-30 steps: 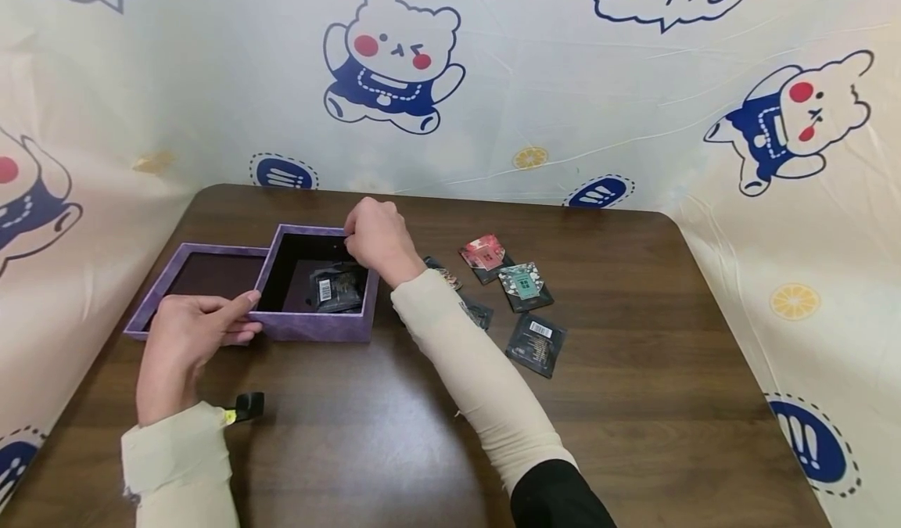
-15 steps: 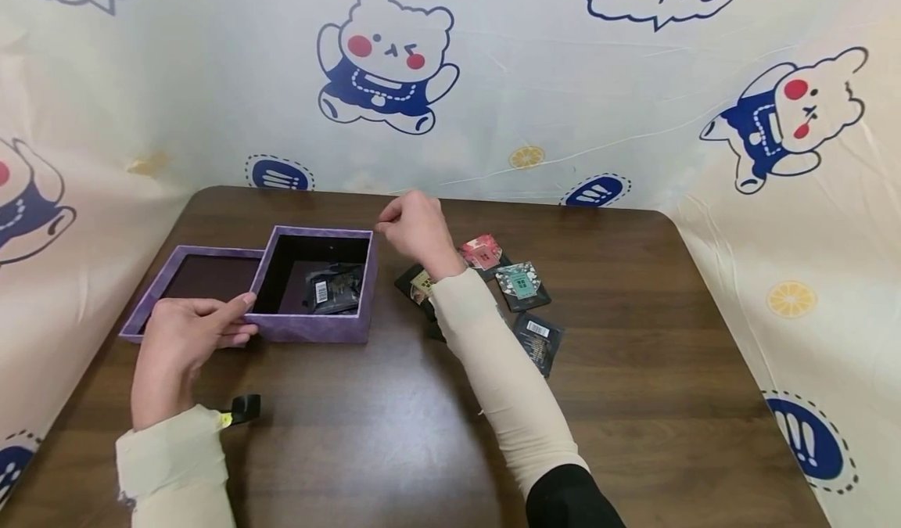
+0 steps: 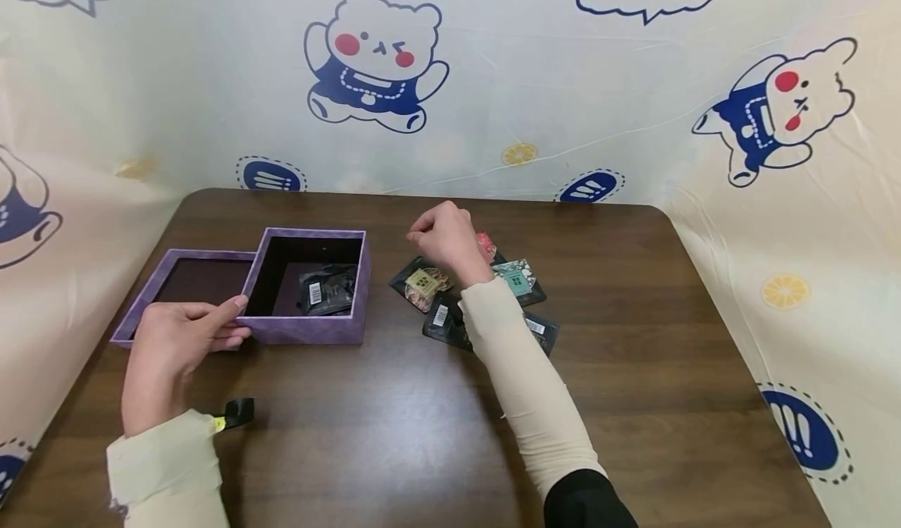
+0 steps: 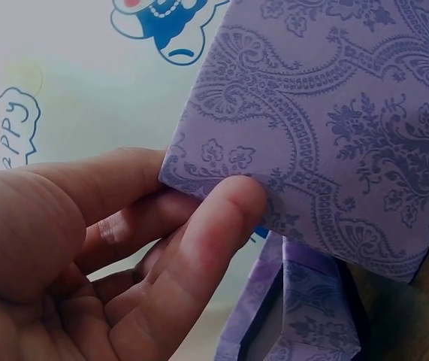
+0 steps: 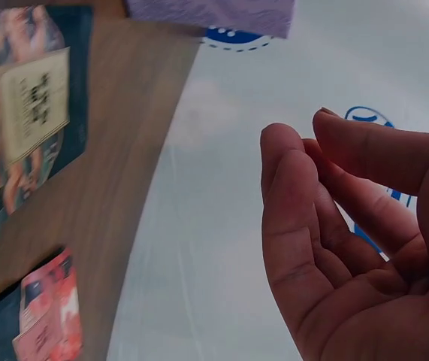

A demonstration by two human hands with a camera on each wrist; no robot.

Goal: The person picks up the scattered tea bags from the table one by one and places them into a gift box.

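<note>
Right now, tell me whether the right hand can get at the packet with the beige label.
Likely yes: the right hand is close by and appears to hold nothing, and the packet with the beige label lies label up, with nothing seen covering that label.

Table (image 3: 669, 317): was brown, wood-grained, rounded at its far corners. On it I saw: one purple box (image 3: 306, 330), which stood open; one shallow purple tray (image 3: 204, 278), just left of it; and, to the right, one cream-labelled sachet (image 3: 422, 283), one red-fronted sachet (image 3: 486, 245), one green-fronted sachet (image 3: 519, 279) and two barcoded sachets (image 3: 445, 326), all five loosely clustered, some partly hidden
</note>
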